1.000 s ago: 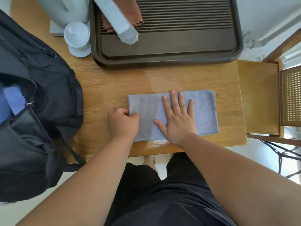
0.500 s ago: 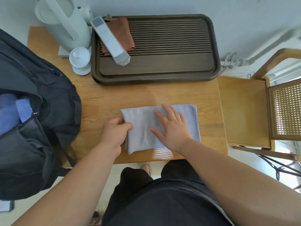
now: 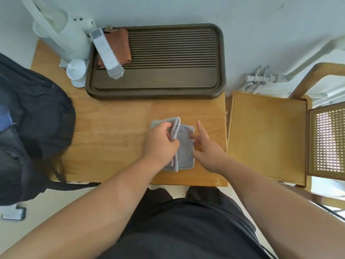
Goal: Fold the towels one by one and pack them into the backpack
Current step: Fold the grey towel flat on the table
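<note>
backpack cropped left, towel partly hidden

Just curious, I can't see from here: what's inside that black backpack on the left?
Through the opening of the backpack, a bit of blue fabric shows at the frame's left edge, possibly a packed towel. The rest of the inside is hidden by the bag's dark flaps.

No text, label, brand, number or sign can be read anywhere. A pale panel is seen on the grey box lying across the tray, but whatever is printed there is too blurred to be made out.
</note>
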### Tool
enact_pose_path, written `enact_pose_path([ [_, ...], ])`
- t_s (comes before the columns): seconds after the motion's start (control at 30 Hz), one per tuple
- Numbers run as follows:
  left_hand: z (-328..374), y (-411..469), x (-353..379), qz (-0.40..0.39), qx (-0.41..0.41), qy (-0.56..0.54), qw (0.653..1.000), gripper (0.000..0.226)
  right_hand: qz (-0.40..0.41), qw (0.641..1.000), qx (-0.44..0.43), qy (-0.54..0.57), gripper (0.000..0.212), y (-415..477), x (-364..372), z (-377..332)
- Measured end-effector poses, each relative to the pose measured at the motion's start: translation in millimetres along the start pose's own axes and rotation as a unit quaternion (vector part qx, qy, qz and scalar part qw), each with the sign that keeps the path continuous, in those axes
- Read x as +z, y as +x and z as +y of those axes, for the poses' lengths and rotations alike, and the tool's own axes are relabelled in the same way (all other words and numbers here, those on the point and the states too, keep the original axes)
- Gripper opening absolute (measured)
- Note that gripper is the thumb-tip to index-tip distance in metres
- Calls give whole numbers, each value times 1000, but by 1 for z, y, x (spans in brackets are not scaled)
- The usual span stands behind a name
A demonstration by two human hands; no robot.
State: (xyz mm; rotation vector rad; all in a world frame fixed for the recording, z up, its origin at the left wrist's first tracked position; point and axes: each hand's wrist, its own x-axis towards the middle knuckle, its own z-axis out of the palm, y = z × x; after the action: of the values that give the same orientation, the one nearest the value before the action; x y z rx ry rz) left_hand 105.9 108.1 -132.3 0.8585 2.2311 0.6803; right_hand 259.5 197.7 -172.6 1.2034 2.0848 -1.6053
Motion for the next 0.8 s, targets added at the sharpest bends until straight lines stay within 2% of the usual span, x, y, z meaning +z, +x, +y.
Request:
enact_pose_path([
  [0.1, 7, 12, 33, -21, -4, 20, 1000, 30, -38, 999, -11, 19, 100, 1, -6, 7],
  [0.2, 11, 18, 54, -64, -4, 70, 995, 14, -58, 998, -35, -4, 101, 1, -10, 11],
  [0.27, 9, 17, 58, -86, 10, 123, 989, 14, -71, 996, -40, -20, 98, 2, -11, 14],
  [0.37, 6, 13, 57, -98, 32, 139, 985, 6, -79, 993, -61, -57, 89, 5, -11, 19],
  [0.47, 1, 6, 49, -91, 48, 188, 977, 25, -56, 990, -72, -104, 78, 10, -12, 20],
  [0.57, -8, -6, 38, -20, 52, 302, 952, 49, 11, 978, -64, -200, 68, 13, -17, 14],
  [0.67, -20, -19, 35, -3, 58, 421, 905, 68, 114, 939, -159, -282, 67, 15, -22, -2],
  [0.73, -31, -26, 41, -42, 49, 454, 889, 81, 83, 896, -225, -373, 69, 22, -25, -14],
  [0.8, -43, -32, 47, -89, 26, 445, 891, 84, 1, 850, -238, -469, 71, 34, -24, -18],
])
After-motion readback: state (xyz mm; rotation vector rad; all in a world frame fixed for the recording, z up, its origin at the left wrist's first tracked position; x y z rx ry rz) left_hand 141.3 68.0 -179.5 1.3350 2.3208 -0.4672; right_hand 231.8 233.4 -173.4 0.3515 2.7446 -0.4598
